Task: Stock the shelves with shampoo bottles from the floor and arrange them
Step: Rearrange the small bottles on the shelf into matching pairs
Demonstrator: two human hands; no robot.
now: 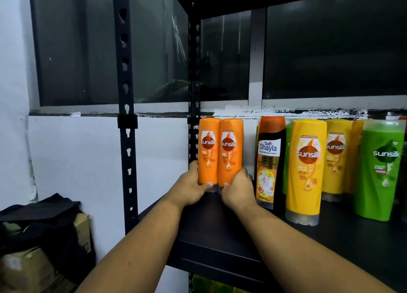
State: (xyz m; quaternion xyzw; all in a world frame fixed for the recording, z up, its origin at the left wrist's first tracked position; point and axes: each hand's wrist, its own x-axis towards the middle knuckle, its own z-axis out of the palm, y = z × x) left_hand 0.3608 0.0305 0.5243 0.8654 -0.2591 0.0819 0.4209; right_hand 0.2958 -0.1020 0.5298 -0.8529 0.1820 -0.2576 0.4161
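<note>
Two orange Sunsilk bottles stand side by side, cap down, at the back left of the black shelf (220, 233). My left hand (192, 187) grips the base of the left orange bottle (208, 149), thumb across its clear cap. The right orange bottle (230, 151) is held low down by my right hand (237, 191). To their right stand a black-and-orange Safi Shayla bottle (269, 158), a yellow Sunsilk bottle (307, 169) in front, another yellow bottle (335, 154) behind, and a green Sunsilk bottle (382, 169).
The rack's perforated black uprights (126, 116) rise at the left. A dark window and white wall lie behind the shelf. Cardboard boxes under a black cloth (41, 237) sit at lower left. Green bottles (211, 286) show on the shelf below.
</note>
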